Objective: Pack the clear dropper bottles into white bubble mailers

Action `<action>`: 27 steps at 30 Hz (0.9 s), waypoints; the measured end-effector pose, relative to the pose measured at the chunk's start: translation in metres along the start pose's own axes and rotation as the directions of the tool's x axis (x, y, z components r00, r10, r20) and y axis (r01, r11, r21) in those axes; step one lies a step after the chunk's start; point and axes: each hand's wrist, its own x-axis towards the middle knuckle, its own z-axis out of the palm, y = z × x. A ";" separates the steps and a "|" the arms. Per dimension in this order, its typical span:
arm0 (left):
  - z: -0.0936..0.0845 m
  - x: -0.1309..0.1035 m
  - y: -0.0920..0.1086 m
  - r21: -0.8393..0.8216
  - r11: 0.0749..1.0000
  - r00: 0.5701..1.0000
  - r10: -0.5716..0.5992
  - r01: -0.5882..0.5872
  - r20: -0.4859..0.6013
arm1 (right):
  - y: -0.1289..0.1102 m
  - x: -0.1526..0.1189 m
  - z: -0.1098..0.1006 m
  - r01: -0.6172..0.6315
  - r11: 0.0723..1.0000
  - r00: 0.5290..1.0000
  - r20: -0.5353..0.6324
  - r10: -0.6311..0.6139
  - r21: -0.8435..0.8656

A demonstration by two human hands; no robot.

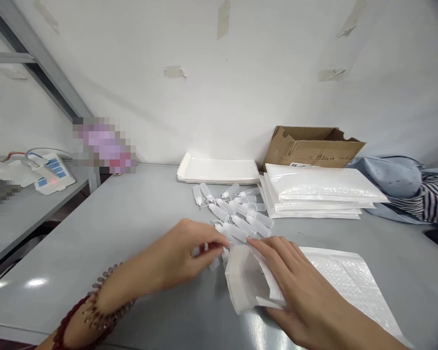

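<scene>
My right hand (295, 282) grips a white bubble mailer (239, 287), its mouth gaping toward the left and its padded body stretching to the lower right under my forearm. Thumb and index finger of my left hand (190, 250) are pinched together beside the mailer's mouth; what lies between the fingertips is too hidden to make out. Around those fingertips and just beyond them is a loose heap of small translucent squeeze bottles (219, 212) with white caps. A few bottles lie partly covered by my left hand.
Behind the bottles lies a stack of flat white envelopes (222, 170). Several bubble mailers (321, 184) are piled at the right, before an open cardboard box (310, 151). Blue and striped cloth (390, 180) lies far right. A power strip (54, 174) sits on the left-hand table.
</scene>
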 end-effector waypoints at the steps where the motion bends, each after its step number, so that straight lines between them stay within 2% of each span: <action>1: -0.005 0.000 -0.006 0.045 0.998 0.999 -0.045 0.044 0.016 | 0.001 -0.001 -0.002 -0.011 1.000 1.000 -0.004 0.011 0.000; 5: -0.007 -0.001 -0.019 0.156 0.985 0.990 -0.092 0.074 0.108 | 0.005 -0.004 -0.009 -0.040 0.999 0.998 -0.047 0.040 -0.002; 10: -0.001 0.000 -0.019 0.215 0.974 0.975 -0.119 0.078 0.186 | 0.007 -0.004 -0.018 -0.028 0.998 0.997 -0.074 0.031 0.048; 14: -0.015 -0.007 -0.012 0.182 0.969 0.933 -0.216 0.169 0.286 | 0.008 -0.003 -0.024 0.025 0.984 0.999 -0.036 -0.019 0.176; 16: -0.026 -0.011 -0.008 0.140 0.972 0.921 -0.225 0.188 0.318 | 0.008 -0.003 -0.025 0.051 0.973 0.999 -0.024 -0.047 0.226; 19: -0.037 -0.015 -0.001 0.058 0.989 0.925 -0.147 0.135 0.351 | 0.008 -0.003 -0.026 0.063 0.963 0.998 -0.010 -0.062 0.262; 21: -0.037 -0.015 0.003 -0.014 0.997 0.930 -0.064 0.074 0.361 | 0.008 -0.003 -0.025 0.056 0.963 0.998 -0.005 -0.057 0.263; 24: -0.027 -0.012 0.008 -0.092 0.996 0.952 0.031 -0.003 0.306 | 0.009 -0.001 -0.021 0.044 0.972 0.999 -0.001 -0.045 0.229; 27: -0.009 -0.006 0.008 -0.101 0.993 0.979 0.082 -0.065 0.185 | 0.009 0.001 -0.016 0.054 0.980 0.999 -0.004 -0.054 0.192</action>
